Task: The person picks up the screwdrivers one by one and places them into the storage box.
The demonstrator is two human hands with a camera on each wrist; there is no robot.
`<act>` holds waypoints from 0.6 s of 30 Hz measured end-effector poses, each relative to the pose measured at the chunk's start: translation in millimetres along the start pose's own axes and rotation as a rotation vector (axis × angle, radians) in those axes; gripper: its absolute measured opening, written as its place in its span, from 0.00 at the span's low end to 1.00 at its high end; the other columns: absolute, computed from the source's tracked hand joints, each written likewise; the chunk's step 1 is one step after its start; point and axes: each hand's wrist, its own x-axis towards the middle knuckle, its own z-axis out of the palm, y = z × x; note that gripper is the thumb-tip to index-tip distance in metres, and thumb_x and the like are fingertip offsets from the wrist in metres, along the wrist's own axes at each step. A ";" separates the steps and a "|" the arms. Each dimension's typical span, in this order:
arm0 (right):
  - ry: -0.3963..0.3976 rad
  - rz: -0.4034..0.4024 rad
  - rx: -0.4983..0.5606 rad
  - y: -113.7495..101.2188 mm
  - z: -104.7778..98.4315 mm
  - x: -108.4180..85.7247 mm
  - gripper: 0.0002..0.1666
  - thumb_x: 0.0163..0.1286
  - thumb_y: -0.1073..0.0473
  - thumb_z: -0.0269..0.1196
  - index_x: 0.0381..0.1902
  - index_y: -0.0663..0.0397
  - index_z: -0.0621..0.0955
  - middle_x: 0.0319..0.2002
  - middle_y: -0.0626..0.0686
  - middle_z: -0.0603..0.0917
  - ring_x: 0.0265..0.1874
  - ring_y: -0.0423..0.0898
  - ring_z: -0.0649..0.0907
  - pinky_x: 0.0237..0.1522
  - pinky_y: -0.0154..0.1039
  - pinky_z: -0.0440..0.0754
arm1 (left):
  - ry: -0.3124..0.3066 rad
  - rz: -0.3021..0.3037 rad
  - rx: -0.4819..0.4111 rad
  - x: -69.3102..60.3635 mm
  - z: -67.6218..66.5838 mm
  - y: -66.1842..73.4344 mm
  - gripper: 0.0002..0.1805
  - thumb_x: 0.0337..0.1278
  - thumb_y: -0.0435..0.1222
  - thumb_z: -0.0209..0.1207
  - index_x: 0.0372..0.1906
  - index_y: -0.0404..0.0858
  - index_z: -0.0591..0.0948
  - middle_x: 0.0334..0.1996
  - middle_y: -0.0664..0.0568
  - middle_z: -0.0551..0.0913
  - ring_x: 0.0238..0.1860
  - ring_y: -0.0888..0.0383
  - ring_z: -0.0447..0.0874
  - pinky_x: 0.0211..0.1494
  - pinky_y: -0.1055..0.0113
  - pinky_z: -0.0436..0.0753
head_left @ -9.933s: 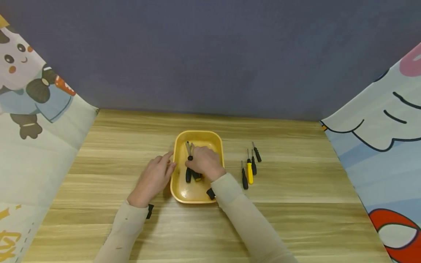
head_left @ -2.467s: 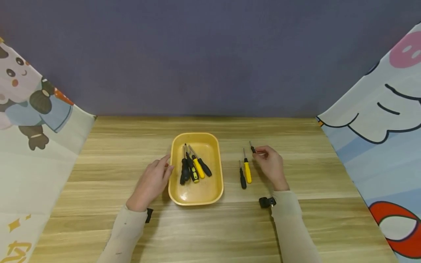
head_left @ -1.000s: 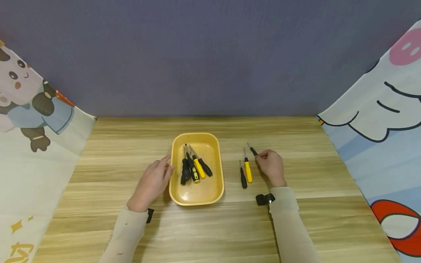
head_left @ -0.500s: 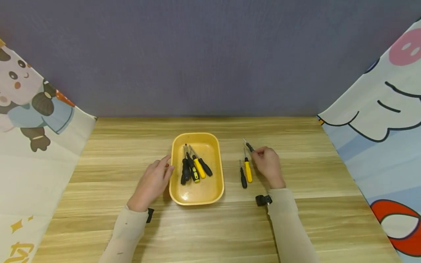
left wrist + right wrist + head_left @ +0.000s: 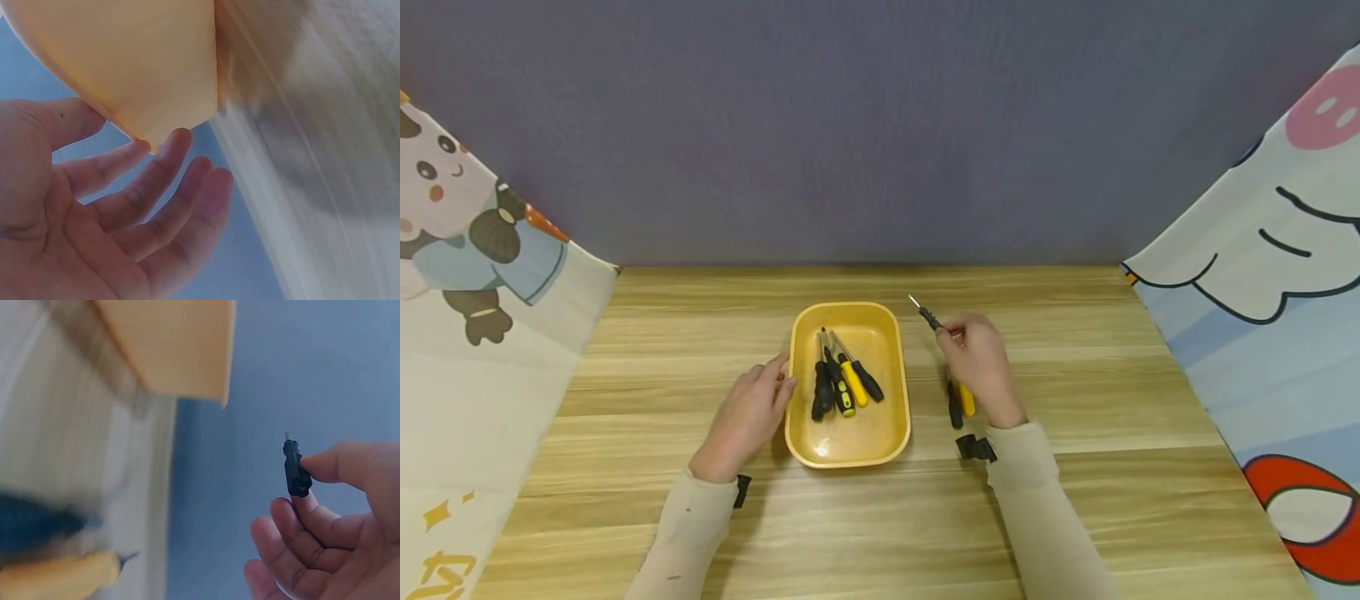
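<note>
Pinched between thumb and fingers of my right hand is a small black screwdriver, raised off the table with its tip toward the far left. The right wrist view shows its stubby handle between thumb and fingertips. My left hand touches the left rim of a yellow tray with thumb and fingertips, its fingers loosely extended. Inside the tray lie several screwdrivers, among them a yellow-handled one and a black-handled one at the right of the group.
Right of the tray, a black screwdriver and a yellow screwdriver lie on the wooden table, partly hidden by my right hand. A dark blue-grey panel stands behind; printed cloth panels flank both sides.
Earlier my right hand was inside the tray; another black screwdriver has since left the table's right side. The small screwdriver was picked up and has moved left toward the tray. My left hand stayed.
</note>
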 end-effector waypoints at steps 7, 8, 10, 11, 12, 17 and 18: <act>-0.040 -0.066 -0.033 -35.6 13.0 7.9 0.15 0.71 0.55 0.61 0.44 0.63 0.84 0.39 0.57 0.84 0.37 0.51 0.82 0.39 0.46 0.83 | 0.012 0.015 0.002 -0.7 -0.3 0.1 0.28 0.75 0.40 0.54 0.72 0.32 0.67 0.48 0.37 0.81 0.50 0.37 0.79 0.51 0.41 0.80; -0.045 -0.074 -0.041 -40.6 15.1 8.9 0.15 0.72 0.55 0.61 0.44 0.63 0.84 0.40 0.57 0.84 0.37 0.51 0.83 0.39 0.45 0.83 | 0.012 0.013 0.002 -0.8 -0.4 0.2 0.28 0.75 0.40 0.54 0.72 0.32 0.67 0.48 0.37 0.81 0.50 0.37 0.79 0.51 0.41 0.80; -0.058 -0.083 -0.055 -50.2 19.7 10.9 0.15 0.72 0.55 0.61 0.44 0.63 0.84 0.40 0.57 0.83 0.36 0.50 0.82 0.38 0.44 0.83 | 0.013 0.012 -0.001 -0.9 -0.3 0.3 0.28 0.75 0.40 0.54 0.72 0.32 0.67 0.48 0.37 0.81 0.50 0.37 0.79 0.51 0.41 0.80; -0.066 -0.086 -0.067 -54.7 22.0 11.6 0.15 0.72 0.55 0.61 0.44 0.62 0.84 0.41 0.57 0.83 0.36 0.49 0.82 0.36 0.43 0.83 | 0.014 0.012 -0.001 -1.0 -0.4 0.4 0.28 0.75 0.40 0.54 0.72 0.32 0.67 0.48 0.37 0.81 0.50 0.37 0.79 0.51 0.41 0.80; -0.073 -0.087 -0.077 -58.6 24.7 12.5 0.15 0.72 0.55 0.61 0.44 0.62 0.85 0.41 0.56 0.82 0.34 0.48 0.81 0.34 0.42 0.82 | 0.015 0.011 -0.001 -1.1 -0.3 0.4 0.28 0.75 0.40 0.54 0.72 0.32 0.67 0.48 0.37 0.81 0.50 0.37 0.79 0.50 0.41 0.80; -0.130 -0.078 -0.105 -74.9 38.3 14.5 0.13 0.72 0.56 0.60 0.42 0.60 0.85 0.43 0.56 0.82 0.22 0.45 0.77 0.25 0.39 0.78 | 0.017 0.012 0.001 -1.6 -0.3 0.5 0.28 0.75 0.40 0.54 0.72 0.32 0.68 0.48 0.37 0.81 0.49 0.37 0.79 0.50 0.41 0.81; -0.145 -0.073 -0.100 -77.4 41.2 14.7 0.13 0.72 0.56 0.60 0.42 0.60 0.85 0.43 0.56 0.82 0.20 0.45 0.77 0.25 0.39 0.78 | 0.019 0.012 0.000 -1.7 -0.5 0.7 0.28 0.75 0.40 0.54 0.72 0.32 0.68 0.48 0.37 0.81 0.49 0.37 0.79 0.50 0.41 0.81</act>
